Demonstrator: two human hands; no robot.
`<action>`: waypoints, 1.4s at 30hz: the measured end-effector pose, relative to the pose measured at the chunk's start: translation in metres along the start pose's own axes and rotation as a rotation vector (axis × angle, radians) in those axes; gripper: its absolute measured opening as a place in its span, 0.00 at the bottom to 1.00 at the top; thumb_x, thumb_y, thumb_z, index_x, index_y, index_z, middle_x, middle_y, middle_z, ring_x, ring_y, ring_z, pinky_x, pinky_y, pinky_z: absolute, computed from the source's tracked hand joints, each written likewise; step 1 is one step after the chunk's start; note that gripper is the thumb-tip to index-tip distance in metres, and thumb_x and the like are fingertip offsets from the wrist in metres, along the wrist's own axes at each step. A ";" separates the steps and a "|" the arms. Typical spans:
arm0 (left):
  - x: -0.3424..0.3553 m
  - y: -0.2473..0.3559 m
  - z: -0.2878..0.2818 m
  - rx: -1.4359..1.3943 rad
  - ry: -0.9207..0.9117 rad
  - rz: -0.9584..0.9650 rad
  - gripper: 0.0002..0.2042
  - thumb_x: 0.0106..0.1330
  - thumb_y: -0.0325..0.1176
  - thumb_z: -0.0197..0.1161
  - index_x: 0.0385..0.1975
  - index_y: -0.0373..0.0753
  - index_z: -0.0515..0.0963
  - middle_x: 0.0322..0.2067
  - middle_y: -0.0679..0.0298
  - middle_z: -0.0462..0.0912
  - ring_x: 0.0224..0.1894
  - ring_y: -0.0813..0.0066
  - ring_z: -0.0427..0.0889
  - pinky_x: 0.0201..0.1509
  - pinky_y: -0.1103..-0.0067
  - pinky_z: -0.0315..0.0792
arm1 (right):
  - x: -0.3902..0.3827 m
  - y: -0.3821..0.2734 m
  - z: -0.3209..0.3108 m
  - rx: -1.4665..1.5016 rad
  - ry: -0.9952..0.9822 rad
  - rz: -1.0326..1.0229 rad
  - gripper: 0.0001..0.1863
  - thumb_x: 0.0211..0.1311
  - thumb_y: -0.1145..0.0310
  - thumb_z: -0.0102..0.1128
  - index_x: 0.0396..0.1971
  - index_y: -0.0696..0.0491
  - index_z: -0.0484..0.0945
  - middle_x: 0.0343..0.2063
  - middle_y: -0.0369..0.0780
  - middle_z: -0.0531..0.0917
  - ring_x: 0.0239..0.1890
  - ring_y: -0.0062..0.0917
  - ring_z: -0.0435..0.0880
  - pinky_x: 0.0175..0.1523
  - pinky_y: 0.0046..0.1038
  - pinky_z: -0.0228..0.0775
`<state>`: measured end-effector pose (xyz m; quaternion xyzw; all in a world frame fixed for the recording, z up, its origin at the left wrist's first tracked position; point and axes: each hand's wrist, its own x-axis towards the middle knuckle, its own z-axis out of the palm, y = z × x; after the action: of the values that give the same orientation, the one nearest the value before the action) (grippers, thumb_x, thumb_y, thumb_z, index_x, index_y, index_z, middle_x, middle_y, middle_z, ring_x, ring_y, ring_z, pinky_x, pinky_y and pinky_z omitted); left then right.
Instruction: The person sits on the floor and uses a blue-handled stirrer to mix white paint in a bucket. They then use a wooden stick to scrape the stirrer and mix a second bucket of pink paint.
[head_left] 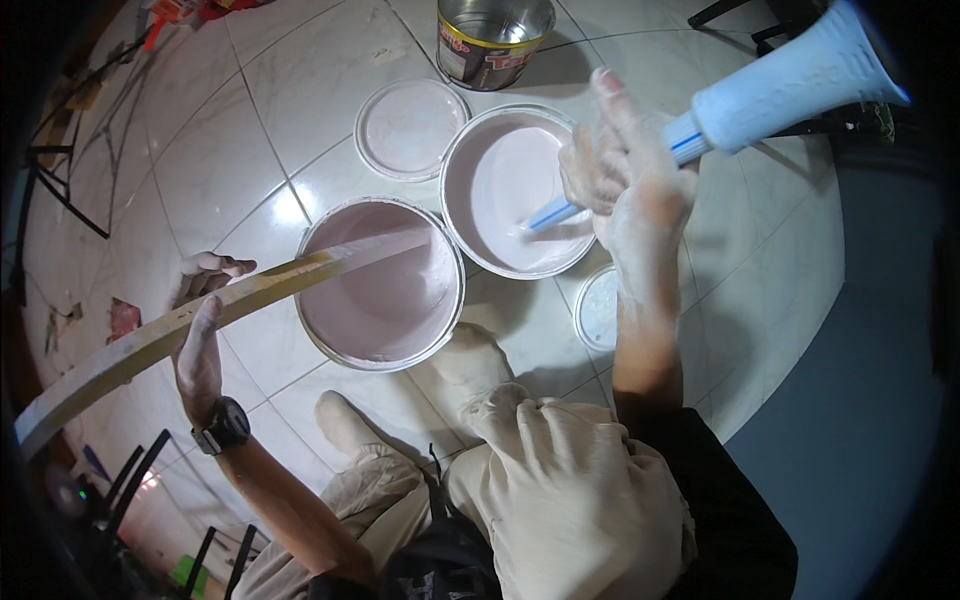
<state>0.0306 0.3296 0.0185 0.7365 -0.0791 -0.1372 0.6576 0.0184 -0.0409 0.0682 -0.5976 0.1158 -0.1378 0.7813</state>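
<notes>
My left hand (200, 330), dusted white and with a black watch on its wrist, is closed round a long wooden stick (165, 328). The stick's whitened far end reaches into a bucket of pale pinkish paint-like liquid (462, 305). In my right hand (630, 170), smeared white and blurred, is a light blue tube (553, 213) whose upper end widens into a flared piece (790, 85). One finger points away from the tube. The tube's lower tip is over or in a second bucket (520, 272) of similar liquid; which, I cannot tell.
A coated round lid (412, 130) lies behind the buckets, with a dark metal tin (492, 45) beyond it. Another small round lid or container (598, 308) sits by my right forearm. My feet (470, 355) stand close to the left bucket on the tiles. Black metal legs (65, 185) rise at the left.
</notes>
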 end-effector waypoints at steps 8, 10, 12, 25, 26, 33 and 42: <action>-0.002 0.002 -0.013 -0.095 -0.029 -0.007 0.25 0.61 0.41 0.60 0.53 0.30 0.69 0.49 0.52 0.77 0.56 0.58 0.73 0.65 0.65 0.58 | 0.021 -0.014 -0.020 -0.015 0.030 -0.241 0.27 0.68 0.62 0.50 0.07 0.47 0.55 0.07 0.29 0.57 0.10 0.13 0.52 0.17 0.20 0.39; -0.005 0.000 -0.015 -0.106 -0.020 -0.021 0.26 0.61 0.41 0.60 0.54 0.30 0.68 0.50 0.52 0.76 0.56 0.58 0.73 0.65 0.65 0.59 | 0.010 -0.016 -0.015 -0.121 0.105 -0.138 0.27 0.67 0.63 0.52 0.07 0.47 0.56 0.07 0.28 0.58 0.09 0.12 0.52 0.17 0.20 0.39; -0.010 -0.002 -0.017 -0.114 0.029 -0.028 0.27 0.61 0.41 0.60 0.56 0.30 0.67 0.49 0.52 0.76 0.55 0.59 0.73 0.64 0.65 0.60 | 0.000 -0.012 -0.007 -0.192 0.182 0.012 0.27 0.67 0.64 0.53 0.07 0.46 0.57 0.07 0.27 0.59 0.09 0.12 0.52 0.16 0.20 0.40; -0.019 -0.017 -0.029 -0.230 0.080 0.123 0.36 0.58 0.54 0.58 0.59 0.31 0.65 0.49 0.52 0.74 0.54 0.55 0.74 0.62 0.61 0.62 | 0.007 0.016 -0.022 0.031 0.041 -0.261 0.25 0.69 0.66 0.49 0.08 0.48 0.57 0.07 0.29 0.58 0.09 0.12 0.51 0.16 0.21 0.42; -0.021 -0.020 -0.032 -0.273 0.055 0.136 0.37 0.58 0.55 0.56 0.60 0.30 0.63 0.53 0.50 0.72 0.56 0.55 0.73 0.65 0.60 0.61 | 0.007 0.019 -0.024 -0.043 0.019 -0.258 0.25 0.69 0.66 0.50 0.09 0.48 0.58 0.07 0.29 0.59 0.09 0.12 0.51 0.17 0.20 0.43; -0.036 -0.004 -0.029 -0.058 0.123 -0.006 0.44 0.54 0.60 0.59 0.62 0.29 0.61 0.58 0.48 0.70 0.59 0.53 0.71 0.62 0.59 0.65 | -0.006 0.017 0.017 -0.144 -0.013 -0.008 0.25 0.69 0.59 0.49 0.11 0.48 0.59 0.08 0.27 0.56 0.09 0.12 0.49 0.15 0.21 0.35; -0.066 0.060 -0.016 0.187 -0.320 -0.627 0.32 0.52 0.53 0.68 0.46 0.31 0.73 0.41 0.49 0.81 0.48 0.58 0.81 0.54 0.66 0.71 | 0.009 0.012 -0.031 -0.100 0.104 -0.220 0.23 0.65 0.59 0.59 0.12 0.47 0.62 0.09 0.27 0.62 0.08 0.12 0.56 0.15 0.19 0.46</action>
<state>-0.0237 0.3573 0.0863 0.7513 0.0363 -0.4379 0.4925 0.0170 -0.0694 0.0481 -0.6371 0.0967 -0.2472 0.7236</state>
